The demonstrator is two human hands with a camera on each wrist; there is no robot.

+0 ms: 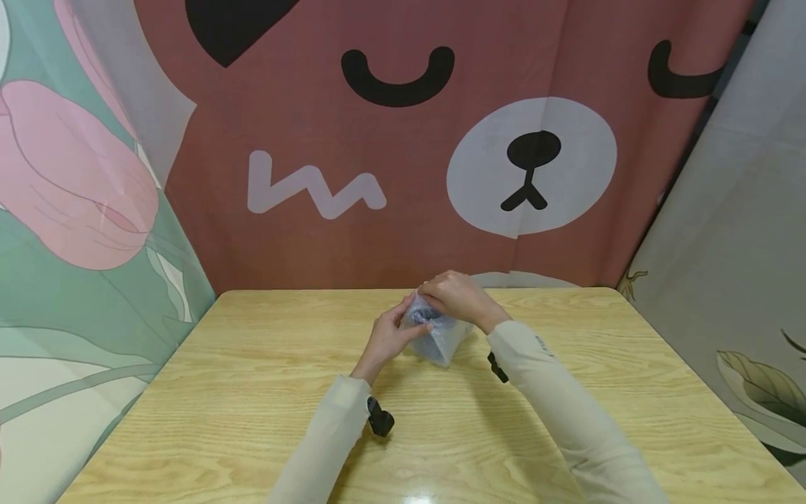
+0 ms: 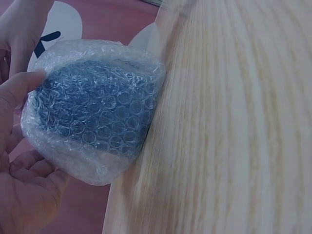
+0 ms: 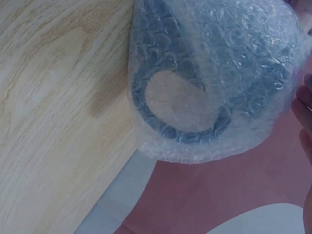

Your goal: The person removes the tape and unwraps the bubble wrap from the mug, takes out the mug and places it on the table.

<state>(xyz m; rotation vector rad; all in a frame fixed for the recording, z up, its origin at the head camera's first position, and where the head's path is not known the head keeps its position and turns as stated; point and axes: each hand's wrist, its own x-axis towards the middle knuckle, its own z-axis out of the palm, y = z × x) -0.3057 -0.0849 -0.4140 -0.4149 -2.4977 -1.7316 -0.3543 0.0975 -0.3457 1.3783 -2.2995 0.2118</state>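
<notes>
A blue-grey mug (image 3: 183,134) is enclosed in clear bubble wrap (image 3: 187,156); its looped handle shows through the plastic in the right wrist view. The bundle sits near the far edge of the wooden table. My left hand (image 1: 387,336) grips its left side, the thumb across the near face and the fingers round the far side. In the left wrist view, the thumb (image 2: 24,85) presses the wrap's edge. From above, my right hand (image 1: 462,297) reaches over with curled fingers and holds the wrap's top; its fingertips are partly hidden behind the bundle.
The light wooden table (image 1: 264,364) ends just beyond the hands. Behind it hangs a red-brown curtain (image 1: 378,245) with a bear print, and printed cloths flank both sides. A black wrist camera (image 1: 380,418) is strapped by the left sleeve.
</notes>
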